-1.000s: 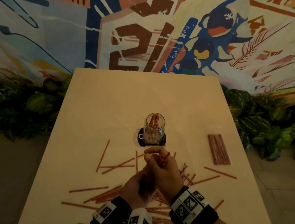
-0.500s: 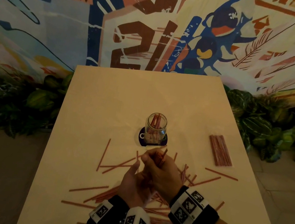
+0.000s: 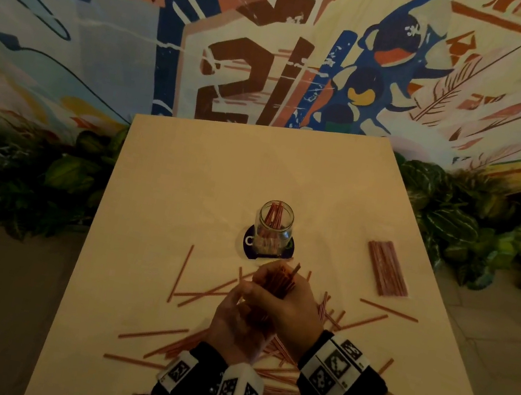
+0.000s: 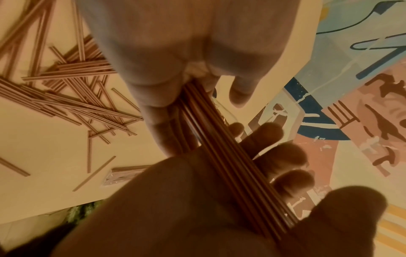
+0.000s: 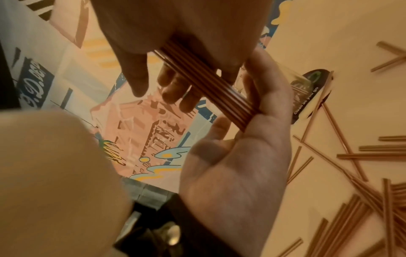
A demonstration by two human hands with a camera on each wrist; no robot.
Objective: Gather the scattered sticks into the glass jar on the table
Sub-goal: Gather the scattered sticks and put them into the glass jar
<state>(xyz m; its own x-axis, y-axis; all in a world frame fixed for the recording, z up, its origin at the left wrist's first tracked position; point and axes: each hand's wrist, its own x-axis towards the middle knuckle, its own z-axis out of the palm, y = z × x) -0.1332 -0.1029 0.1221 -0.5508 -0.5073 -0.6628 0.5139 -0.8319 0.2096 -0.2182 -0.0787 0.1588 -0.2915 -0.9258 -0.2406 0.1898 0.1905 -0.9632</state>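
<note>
A glass jar (image 3: 273, 230) with several red sticks in it stands on a dark coaster (image 3: 249, 245) mid-table. Just in front of it both hands hold one bundle of red sticks (image 3: 276, 281), tilted toward the jar. My right hand (image 3: 283, 297) grips the bundle's upper end. In the right wrist view its thumb and fingers (image 5: 274, 90) pinch the bundle (image 5: 204, 83). My left hand (image 3: 242, 318) holds the lower end. In the left wrist view the bundle (image 4: 230, 156) lies across its palm beside the thumb (image 4: 351, 208). Loose sticks (image 3: 202, 291) lie scattered under and around the hands.
A flat clear packet of sticks (image 3: 387, 268) lies at the right of the pale table (image 3: 185, 184). Leafy plants (image 3: 454, 226) flank both table sides, and a painted mural wall rises behind. Loose sticks reach the near edge (image 3: 135, 361).
Both hands stay just in front of the jar, still working the bundle between them. The left hand has closed up slightly toward the right. The jar has not moved.
</note>
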